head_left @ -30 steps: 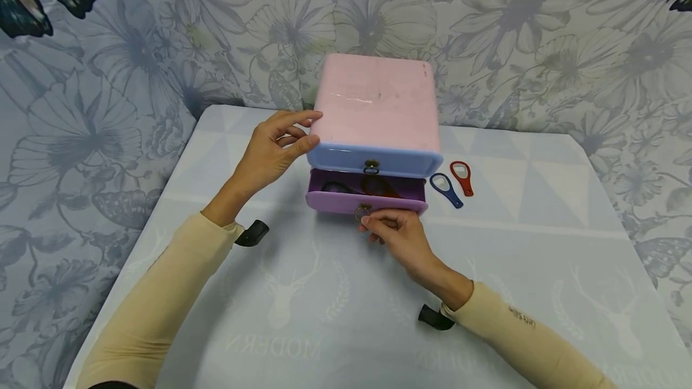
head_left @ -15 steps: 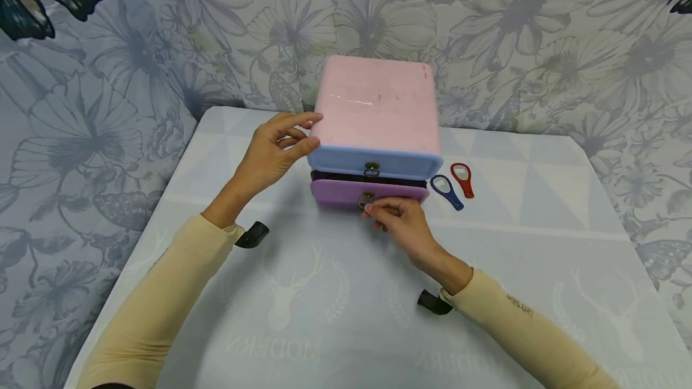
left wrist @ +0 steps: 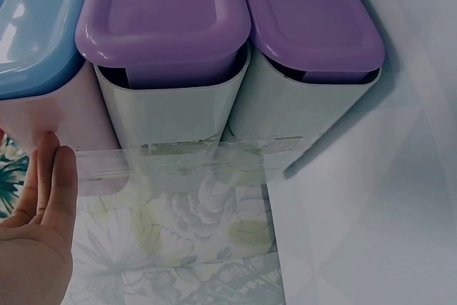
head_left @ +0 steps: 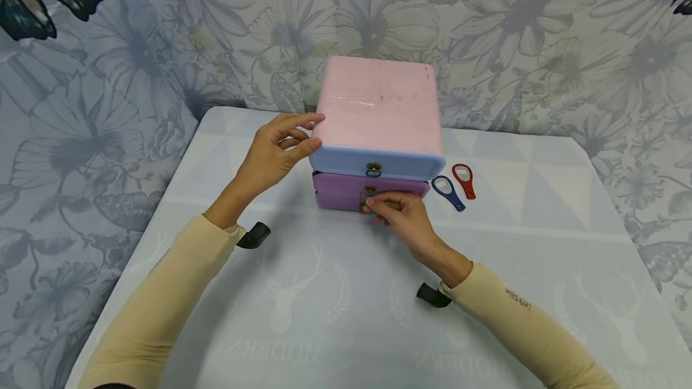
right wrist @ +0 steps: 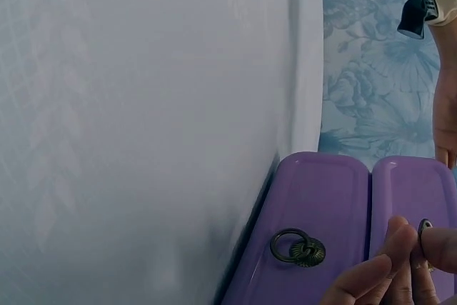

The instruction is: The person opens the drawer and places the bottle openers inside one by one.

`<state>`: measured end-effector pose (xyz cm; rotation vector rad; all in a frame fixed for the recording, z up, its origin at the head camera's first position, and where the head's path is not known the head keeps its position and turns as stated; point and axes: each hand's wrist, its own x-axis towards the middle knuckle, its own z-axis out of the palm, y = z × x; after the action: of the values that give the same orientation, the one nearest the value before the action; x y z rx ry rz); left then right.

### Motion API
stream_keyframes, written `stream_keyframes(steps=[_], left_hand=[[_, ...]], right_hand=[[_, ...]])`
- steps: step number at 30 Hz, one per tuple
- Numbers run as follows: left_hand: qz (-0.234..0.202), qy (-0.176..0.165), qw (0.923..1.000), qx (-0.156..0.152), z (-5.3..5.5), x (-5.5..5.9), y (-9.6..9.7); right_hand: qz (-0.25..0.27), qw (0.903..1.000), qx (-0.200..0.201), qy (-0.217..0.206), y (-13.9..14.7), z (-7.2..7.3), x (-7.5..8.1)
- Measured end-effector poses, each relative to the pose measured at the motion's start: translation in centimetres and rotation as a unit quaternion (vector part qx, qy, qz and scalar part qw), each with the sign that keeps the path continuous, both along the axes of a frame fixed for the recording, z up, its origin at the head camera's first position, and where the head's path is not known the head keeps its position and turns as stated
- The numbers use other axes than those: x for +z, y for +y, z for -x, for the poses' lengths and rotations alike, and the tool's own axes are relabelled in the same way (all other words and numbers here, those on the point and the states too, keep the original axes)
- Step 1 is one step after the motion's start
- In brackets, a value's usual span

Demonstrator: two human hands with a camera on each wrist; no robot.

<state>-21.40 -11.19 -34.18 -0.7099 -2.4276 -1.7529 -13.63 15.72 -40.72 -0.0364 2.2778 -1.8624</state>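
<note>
A small drawer unit with a pink top (head_left: 378, 107) stands on the table, with a blue drawer (head_left: 346, 162) above purple ones. My left hand (head_left: 276, 143) touches the unit's left side with thumb and fingertips, fingers mostly extended. With my right hand (head_left: 402, 221) I pinch the ring pull (head_left: 366, 197) of the upper purple drawer (head_left: 337, 191). In the left wrist view that purple drawer (left wrist: 164, 12) shows a narrow gap at its rim. The lower purple drawer (right wrist: 321, 191), with its own ring pull (right wrist: 289, 246), appears in the right wrist view. Drawer contents are hidden.
Right of the unit lie a blue magnifier-like item (head_left: 447, 192) and a red one (head_left: 464, 181), each with a rounded head and short handle. A patterned wall (head_left: 513, 77) rises behind the pale table (head_left: 346, 317). Clear tape (left wrist: 171, 166) crosses the unit's side.
My right hand has pushed the upper purple drawer inward, from visibly pulled out to nearly closed. Its dark contents have gone out of sight. The left hand has stayed on the unit's side.
</note>
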Motion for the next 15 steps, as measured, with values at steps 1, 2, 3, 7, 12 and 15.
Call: stream_keyframes(steps=[1, 2, 3, 7, 12, 15], left_hand=[[0.0, 0.001, 1.0, -0.001, 0.0, 0.03, 0.02], [0.001, 0.001, 1.0, -0.001, -0.01, 0.06, 0.04], [0.001, 0.002, 1.0, 0.0, -0.02, 0.08, 0.04], [0.001, 0.0, 1.0, 0.001, -0.07, 0.16, 0.04], [0.0, -0.001, 1.0, 0.003, 0.02, 0.13, 0.12], [0.003, -0.003, 1.0, 0.004, 0.05, 0.06, 0.15]], right_hand=[[-0.001, 1.0, -0.001, 0.001, 0.01, 0.01, -0.02], [-0.002, 1.0, -0.002, 0.001, 0.03, 0.02, -0.03], [-0.003, 1.0, -0.003, 0.003, 0.03, 0.04, -0.04], [-0.007, 0.9999, -0.003, 0.011, 0.05, 0.1, -0.16], [-0.007, 0.9997, -0.002, 0.025, 0.07, 0.14, -0.35], [-0.013, 0.9996, -0.005, 0.027, 0.1, 0.09, -0.5]])
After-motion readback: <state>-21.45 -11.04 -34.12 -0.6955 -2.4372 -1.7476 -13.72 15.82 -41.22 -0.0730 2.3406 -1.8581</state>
